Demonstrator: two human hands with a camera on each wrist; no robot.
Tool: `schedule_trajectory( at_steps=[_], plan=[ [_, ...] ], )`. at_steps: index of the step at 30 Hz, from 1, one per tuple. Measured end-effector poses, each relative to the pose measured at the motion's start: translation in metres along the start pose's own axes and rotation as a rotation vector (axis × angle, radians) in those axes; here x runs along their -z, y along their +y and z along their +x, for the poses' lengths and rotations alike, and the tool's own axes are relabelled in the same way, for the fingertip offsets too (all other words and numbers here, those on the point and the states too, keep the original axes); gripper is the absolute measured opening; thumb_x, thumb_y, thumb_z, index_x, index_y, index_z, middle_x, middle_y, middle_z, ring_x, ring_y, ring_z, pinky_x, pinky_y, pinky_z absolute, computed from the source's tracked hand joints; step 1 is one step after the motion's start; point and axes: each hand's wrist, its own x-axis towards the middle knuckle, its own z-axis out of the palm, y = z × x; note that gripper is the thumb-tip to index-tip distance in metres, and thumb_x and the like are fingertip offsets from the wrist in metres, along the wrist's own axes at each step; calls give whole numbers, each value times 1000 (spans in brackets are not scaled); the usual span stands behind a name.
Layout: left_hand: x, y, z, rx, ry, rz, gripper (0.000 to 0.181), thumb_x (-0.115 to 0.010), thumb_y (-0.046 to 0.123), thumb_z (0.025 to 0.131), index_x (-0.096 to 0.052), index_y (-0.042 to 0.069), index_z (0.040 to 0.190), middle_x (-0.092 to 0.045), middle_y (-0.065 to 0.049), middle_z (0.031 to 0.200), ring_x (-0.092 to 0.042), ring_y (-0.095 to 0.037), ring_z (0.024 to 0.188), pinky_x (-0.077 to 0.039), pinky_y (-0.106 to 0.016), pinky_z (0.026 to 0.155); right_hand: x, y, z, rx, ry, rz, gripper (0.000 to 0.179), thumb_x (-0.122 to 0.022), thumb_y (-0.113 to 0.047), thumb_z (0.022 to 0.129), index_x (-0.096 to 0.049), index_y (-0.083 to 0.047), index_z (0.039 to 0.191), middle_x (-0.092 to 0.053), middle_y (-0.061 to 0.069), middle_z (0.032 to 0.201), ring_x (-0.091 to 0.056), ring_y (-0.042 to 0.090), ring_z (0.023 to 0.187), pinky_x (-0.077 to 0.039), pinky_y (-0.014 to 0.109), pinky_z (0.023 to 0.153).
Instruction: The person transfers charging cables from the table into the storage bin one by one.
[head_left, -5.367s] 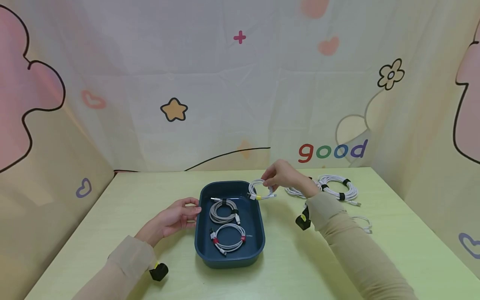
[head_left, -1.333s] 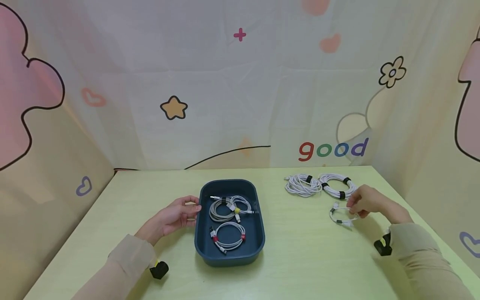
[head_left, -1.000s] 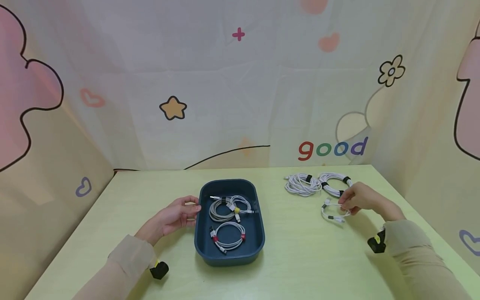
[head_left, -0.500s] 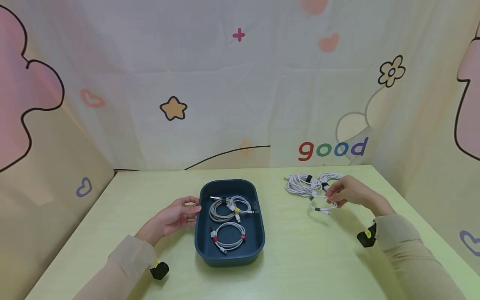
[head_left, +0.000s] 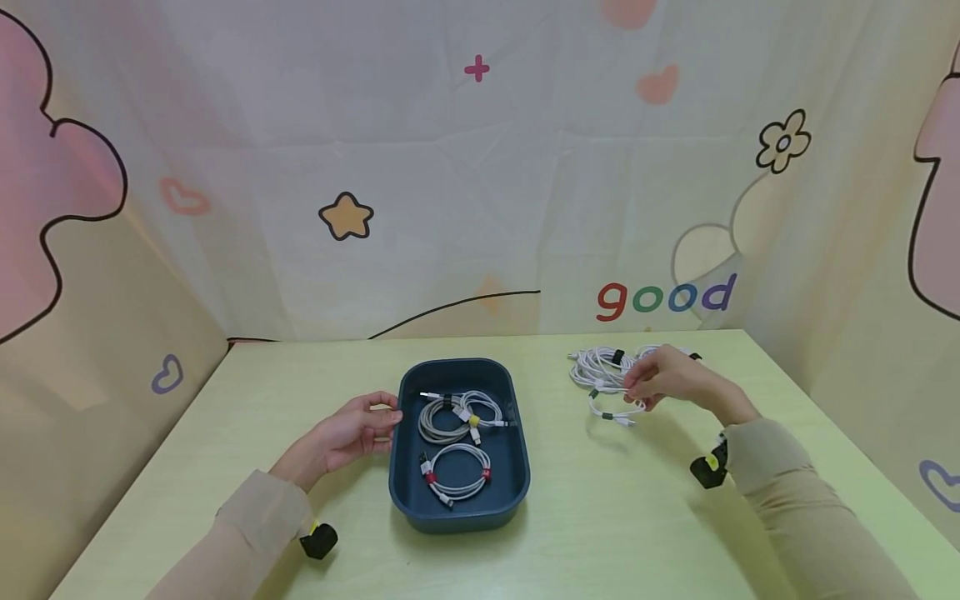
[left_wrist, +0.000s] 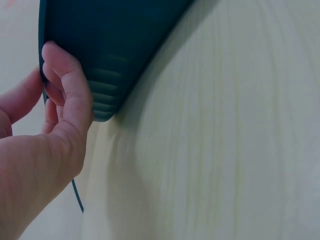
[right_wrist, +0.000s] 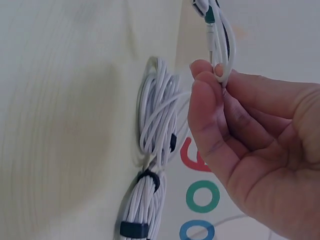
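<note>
My right hand point(head_left: 671, 377) pinches a small coiled white charging cable point(head_left: 600, 411) with dark green ties, raised off the table. In the right wrist view, this cable point(right_wrist: 222, 37) hangs between thumb and fingertips. On the left, my left hand point(head_left: 352, 432) holds the side of a dark blue plastic bin point(head_left: 460, 521); the left wrist view has the thumb at its rim and the fingers against its outer wall point(left_wrist: 120, 45). Inside lie a grey coiled cable point(head_left: 435, 432), a white one with a yellow tie point(head_left: 491, 404) and a white one with red ties point(head_left: 461, 493).
Two larger white cable coils lie at the table's back right. One is a bundle point(head_left: 596, 371) with a black strap; the other coil point(right_wrist: 140, 207) is partly behind my right hand in the head view. A printed curtain point(head_left: 450, 167) stands behind the table point(head_left: 585, 533).
The yellow-tied cable went into the bin. My right hand then took the green-tied cable from the table's right and has carried it leftward. My left hand has stayed at the bin.
</note>
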Motion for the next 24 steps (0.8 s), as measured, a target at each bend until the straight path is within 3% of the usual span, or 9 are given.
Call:
schedule_trajectory(
  at_steps=[13, 24],
  plan=[
    [0, 0, -1, -11, -14, -14, 18, -53, 8, 98, -43, 9, 113, -64, 1, 87, -63, -12, 74, -56, -28, 74, -12, -29, 13, 97, -43, 46, 20, -63, -3, 89, -64, 11, 104, -72, 18, 93, -67, 22, 76, -58, 34, 71],
    [0, 0, -2, -22, -28, -28, 17, -51, 6, 98, -42, 8, 112, -64, 1, 84, -63, -10, 70, -56, -28, 71, -23, -51, 25, 110, -79, 50, 13, -64, -5, 90, -69, 1, 101, -72, 18, 96, -67, 22, 78, -57, 37, 75]
  ],
)
